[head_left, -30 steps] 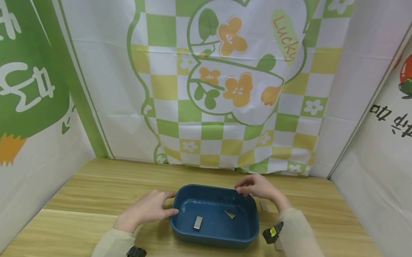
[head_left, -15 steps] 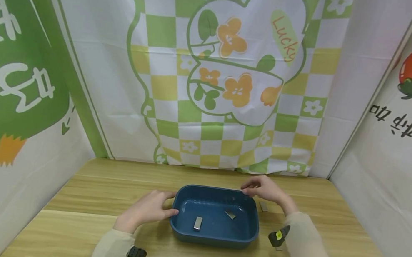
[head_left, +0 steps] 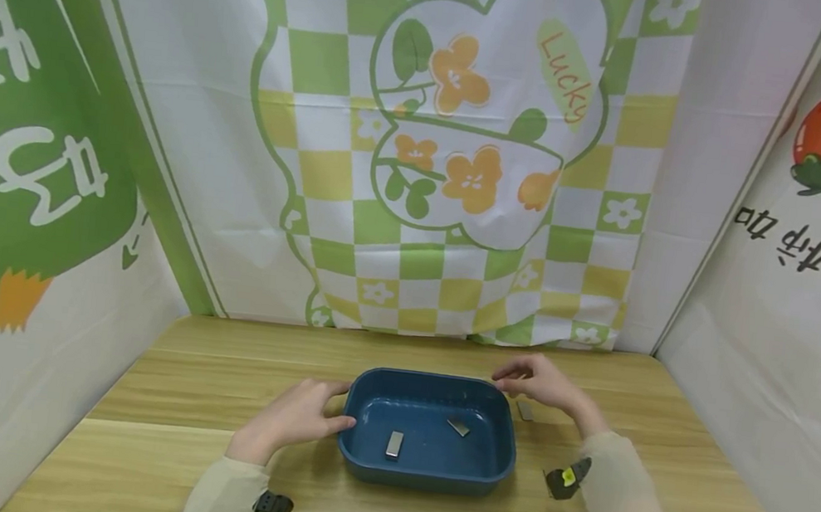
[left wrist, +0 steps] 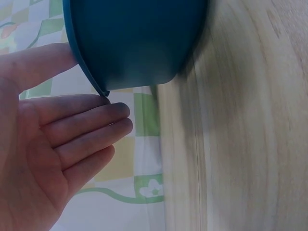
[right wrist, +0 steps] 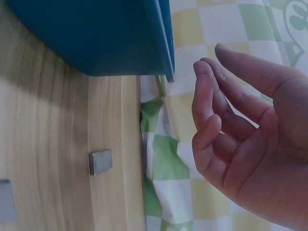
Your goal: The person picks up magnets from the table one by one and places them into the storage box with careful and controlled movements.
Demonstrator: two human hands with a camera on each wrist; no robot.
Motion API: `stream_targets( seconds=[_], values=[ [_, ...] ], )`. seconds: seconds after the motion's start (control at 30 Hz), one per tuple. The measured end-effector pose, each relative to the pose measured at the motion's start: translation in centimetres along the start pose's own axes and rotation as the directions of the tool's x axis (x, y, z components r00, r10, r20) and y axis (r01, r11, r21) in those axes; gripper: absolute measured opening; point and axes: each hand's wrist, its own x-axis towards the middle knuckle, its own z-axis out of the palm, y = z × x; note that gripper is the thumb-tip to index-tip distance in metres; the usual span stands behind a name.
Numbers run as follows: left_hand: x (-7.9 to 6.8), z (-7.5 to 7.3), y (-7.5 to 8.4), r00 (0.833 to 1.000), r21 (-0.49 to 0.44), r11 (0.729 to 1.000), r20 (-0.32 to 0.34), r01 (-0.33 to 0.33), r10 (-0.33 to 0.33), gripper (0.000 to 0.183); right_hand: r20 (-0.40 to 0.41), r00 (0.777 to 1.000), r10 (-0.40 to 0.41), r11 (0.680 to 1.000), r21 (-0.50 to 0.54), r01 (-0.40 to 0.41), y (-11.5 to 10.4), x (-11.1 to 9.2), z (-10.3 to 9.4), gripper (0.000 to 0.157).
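Observation:
A dark blue rectangular box (head_left: 424, 480) sits on the table, with two small silver rectangular blocks on its floor: one block (head_left: 394, 445) at front left, the other block (head_left: 458, 426) lying askew at right. At the box's left end, my left hand (head_left: 296, 415) touches the rim with thumb and index finger; its fingers look straight in the left wrist view. Just past the back right corner hovers my right hand (head_left: 543, 383), fingers loosely bent, nothing between them. On the tabletop below it lies another silver block (right wrist: 100, 162). A further grey piece (right wrist: 6, 202) shows at that view's edge.
The wooden table (head_left: 163, 397) meets a checkered cloth (head_left: 451, 294) at the back. White printed cloth walls (head_left: 759, 368) stand on both sides. Each wrist carries a small black camera, such as the right one (head_left: 564, 482).
My right hand has slid rightward along the back rim to beyond the back right corner, its forearm shifting right too. The left hand, the box and the blocks have stayed put.

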Motion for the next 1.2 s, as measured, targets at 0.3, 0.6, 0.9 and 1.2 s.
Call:
stream_targets(
  seconds=[0.3,0.6,0.9,1.2],
  values=[
    [0.1,0.1,0.0,1.000,-0.004,1.000,-0.002,0.008,-0.008,0.054,-0.021,1.000,0.021,1.000,0.013,-0.021,0.7,-1.0,0.0,0.028],
    [0.2,0.0,0.0,1.000,-0.002,1.000,0.009,0.014,-0.014,0.055,-0.013,1.000,0.022,0.999,0.029,-0.021,1.2,-1.9,-0.2,0.029],
    [0.1,0.0,-0.1,1.000,-0.006,1.000,0.002,0.009,-0.009,0.054,-0.023,0.999,0.049,0.998,0.034,-0.048,1.8,-2.8,-0.2,0.033],
    [0.1,0.0,-0.1,1.000,-0.006,1.000,0.011,0.011,-0.011,0.054,-0.038,0.998,0.056,0.997,0.062,-0.053,2.4,-3.7,-0.1,0.032]
  ],
)
